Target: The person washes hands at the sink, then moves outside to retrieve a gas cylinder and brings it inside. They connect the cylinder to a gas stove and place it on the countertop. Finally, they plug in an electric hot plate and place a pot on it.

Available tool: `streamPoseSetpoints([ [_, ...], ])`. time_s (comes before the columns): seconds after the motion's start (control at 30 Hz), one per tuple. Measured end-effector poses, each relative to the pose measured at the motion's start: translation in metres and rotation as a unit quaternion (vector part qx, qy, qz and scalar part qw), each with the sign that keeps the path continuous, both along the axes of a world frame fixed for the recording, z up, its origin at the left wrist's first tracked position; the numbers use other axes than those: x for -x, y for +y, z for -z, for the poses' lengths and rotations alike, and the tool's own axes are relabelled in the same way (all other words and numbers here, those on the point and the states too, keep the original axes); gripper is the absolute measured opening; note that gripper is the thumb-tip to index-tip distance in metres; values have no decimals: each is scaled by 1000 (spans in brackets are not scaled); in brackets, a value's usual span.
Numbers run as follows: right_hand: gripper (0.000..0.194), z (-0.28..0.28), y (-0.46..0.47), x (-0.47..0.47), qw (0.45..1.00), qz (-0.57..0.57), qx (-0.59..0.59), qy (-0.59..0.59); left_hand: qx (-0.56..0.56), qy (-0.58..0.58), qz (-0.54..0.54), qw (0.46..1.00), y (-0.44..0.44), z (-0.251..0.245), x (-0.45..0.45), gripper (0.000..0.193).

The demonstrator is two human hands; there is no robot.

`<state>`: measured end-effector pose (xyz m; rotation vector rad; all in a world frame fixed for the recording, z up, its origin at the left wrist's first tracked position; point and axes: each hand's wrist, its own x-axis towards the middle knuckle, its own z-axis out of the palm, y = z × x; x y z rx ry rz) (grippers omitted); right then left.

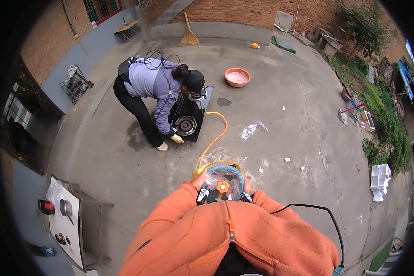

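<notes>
A gas cylinder with a blue collar and an orange valve knob is held close against my body. My left hand grips its collar on the left, and my right hand grips the opposite side. Clear plastic lies inside the collar around the valve. An orange hose curves from the cylinder to a black two-burner gas stove. A person in a purple top and black cap bends over that stove, one gloved hand at its near corner.
A pink basin sits beyond the stove. Crumpled clear plastic and white scraps lie on the concrete. At the left stands a white-topped table with a pan. A straw broom leans against the far wall.
</notes>
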<state>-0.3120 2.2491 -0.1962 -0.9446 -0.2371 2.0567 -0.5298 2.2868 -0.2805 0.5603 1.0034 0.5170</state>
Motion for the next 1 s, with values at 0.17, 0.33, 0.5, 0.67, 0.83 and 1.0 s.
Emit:
streamPoseSetpoints([
  [0.17, 38, -13, -29, 31, 999, -16, -4, -44, 16, 8, -25, 1000, -41, -1, 27, 62],
  [0.33, 38, -20, -90, 67, 997, 50, -47, -34, -27, 40, 51, 998, -78, -15, 50, 63],
  [0.5, 31, -32, -162, 64, 992, 118, -15, -41, -67, 7, 157, 985, -111, -43, 38, 65],
  [0.67, 34, -2, -240, 44, 989, 144, 21, 10, -57, 93, 163, 981, -174, -41, 18, 56],
  [0.83, 38, 32, -302, 53, 986, 139, 47, 79, -3, 53, 172, 984, -233, -35, 35, 53],
  [1.0, 40, 19, -363, 92, 979, 194, 43, 36, -24, 0, 147, 989, -278, -20, 58, 52],
])
